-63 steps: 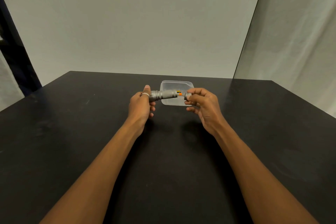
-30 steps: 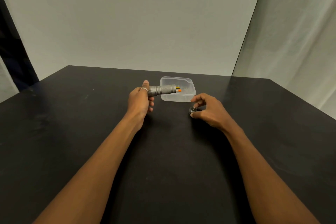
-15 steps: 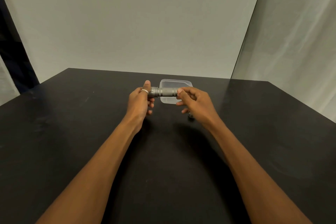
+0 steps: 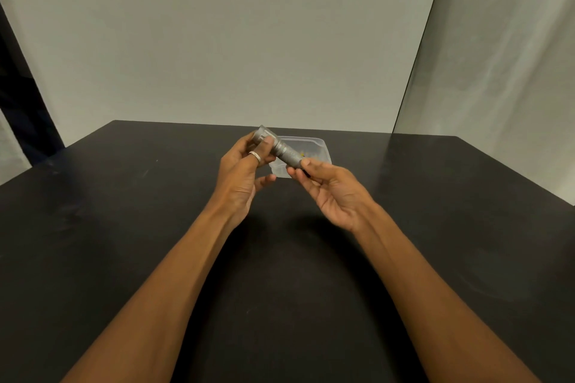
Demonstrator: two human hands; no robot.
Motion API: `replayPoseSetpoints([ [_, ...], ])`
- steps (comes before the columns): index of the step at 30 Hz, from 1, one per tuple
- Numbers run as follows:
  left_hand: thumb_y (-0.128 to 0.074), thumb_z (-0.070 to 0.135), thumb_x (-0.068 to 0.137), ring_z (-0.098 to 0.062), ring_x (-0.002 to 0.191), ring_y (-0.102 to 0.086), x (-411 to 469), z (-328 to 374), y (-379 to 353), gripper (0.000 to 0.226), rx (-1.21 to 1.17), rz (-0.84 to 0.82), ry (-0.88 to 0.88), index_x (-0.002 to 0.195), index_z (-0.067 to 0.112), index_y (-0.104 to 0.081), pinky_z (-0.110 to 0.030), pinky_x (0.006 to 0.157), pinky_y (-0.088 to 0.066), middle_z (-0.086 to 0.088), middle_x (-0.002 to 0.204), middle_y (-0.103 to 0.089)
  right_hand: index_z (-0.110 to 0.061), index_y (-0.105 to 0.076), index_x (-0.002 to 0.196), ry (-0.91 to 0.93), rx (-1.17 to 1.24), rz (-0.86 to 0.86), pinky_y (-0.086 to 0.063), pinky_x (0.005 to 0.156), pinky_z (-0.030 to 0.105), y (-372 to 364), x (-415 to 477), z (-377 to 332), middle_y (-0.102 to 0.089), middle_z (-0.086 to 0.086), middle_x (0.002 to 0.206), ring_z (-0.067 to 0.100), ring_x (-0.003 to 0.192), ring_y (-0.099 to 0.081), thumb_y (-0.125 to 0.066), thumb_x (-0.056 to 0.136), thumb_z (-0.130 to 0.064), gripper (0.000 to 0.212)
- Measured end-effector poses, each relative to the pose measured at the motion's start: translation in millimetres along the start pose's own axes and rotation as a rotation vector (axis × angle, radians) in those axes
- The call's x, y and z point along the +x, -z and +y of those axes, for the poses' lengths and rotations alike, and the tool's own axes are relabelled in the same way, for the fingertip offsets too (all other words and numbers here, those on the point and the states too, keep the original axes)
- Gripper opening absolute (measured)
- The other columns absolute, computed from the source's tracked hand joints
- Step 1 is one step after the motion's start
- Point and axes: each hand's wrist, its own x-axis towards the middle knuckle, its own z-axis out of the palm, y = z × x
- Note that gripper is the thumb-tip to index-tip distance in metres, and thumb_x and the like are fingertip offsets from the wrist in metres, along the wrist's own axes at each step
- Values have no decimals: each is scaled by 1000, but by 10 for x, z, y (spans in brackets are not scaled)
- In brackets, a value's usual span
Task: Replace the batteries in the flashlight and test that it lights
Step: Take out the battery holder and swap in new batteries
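The left hand holds the grey flashlight by its wide head end: the thumb, which wears a ring, presses on the head from the near side and the fingers curl behind it. The lower fingers of this hand are loose and half open. The flashlight is in the air above the table, tilted, with the head up and toward the left and the narrow tail end down and toward the right.

The right hand is palm up and mostly open. Its thumb and first fingers close lightly at the tail end of the flashlight. I cannot tell if they pinch the body itself or something small and dark that comes out of it.

Just behind the two hands, near the far edge of the table and about at its middle, a clear plastic container stands. Something yellow shows inside it, too blurred to name.

The black table is bare on the left side, on the right side and along the near edge under the forearms, so there is wide free room there. Behind the far edge a pale wall rises
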Motion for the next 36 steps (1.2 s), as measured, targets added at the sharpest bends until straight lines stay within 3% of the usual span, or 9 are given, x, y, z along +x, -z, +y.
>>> replayPoseSetpoints([
  [3,-73,31,89,-17,104,-69,6,-3,31,20,-53,9,26,108,23,-70,-26,63,-55,-5,110,-74,11,-67,106,-8,-20,-2,-61,76,20,23,-10,-26,-72,24,109,28,95,-76,-64,93,4,16],
  [6,-74,23,90,-19,106,-71,13,3,86,35,-30,-4,40,123,21,-62,-29,67,-57,-2,115,-73,14,-65,114,33,-59,5,-61,76,20,52,-19,-75,-72,26,116,31,100,-75,-67,92,1,25],
  [14,-85,28,80,-12,94,-70,-35,-129,106,38,526,-65,-180,114,26,-69,-31,74,-63,7,105,-71,6,-69,109,191,-165,118,-61,67,19,80,-35,-127,-77,18,98,23,78,-77,-77,86,-13,30],
  [17,-86,37,77,-7,96,-65,3,-183,149,39,827,-35,-367,111,28,-70,-24,81,-56,10,105,-68,0,-72,109,251,-282,159,-58,66,19,67,-32,-128,-78,14,97,20,80,-75,-79,85,-18,31],
  [20,-79,42,81,-9,95,-61,-23,-206,162,40,1074,-42,-519,118,32,-68,-35,76,-56,11,109,-63,-10,-75,106,311,-476,181,-56,67,24,49,-39,-110,-80,9,96,18,85,-76,-80,85,-23,25],
  [22,-74,41,85,-11,95,-59,-53,-206,144,39,1188,-50,-575,122,31,-67,-35,73,-54,10,110,-61,-15,-76,101,342,-544,179,-55,68,26,35,-52,-111,-80,5,93,16,86,-77,-79,86,-24,18],
  [29,-73,43,86,-16,93,-61,-125,-194,35,38,1209,0,-545,121,30,-67,-33,74,-51,6,113,-63,-10,-77,111,407,-483,227,-53,66,23,43,-51,-122,-78,0,88,7,78,-72,-80,86,-25,29],
  [33,-73,44,85,-17,91,-62,-121,-208,59,35,1223,32,-500,116,28,-67,-31,72,-49,7,109,-64,-16,-78,102,459,-312,243,-51,65,24,42,-68,-211,-76,-3,86,7,80,-65,-78,87,-24,17],
  [36,-73,44,83,-14,88,-64,-94,-191,114,31,1156,127,-404,108,27,-65,-37,74,-57,9,101,-66,-20,-77,99,464,-146,271,-52,61,21,76,-94,-297,-75,-6,86,8,79,-65,-79,86,-23,13],
])
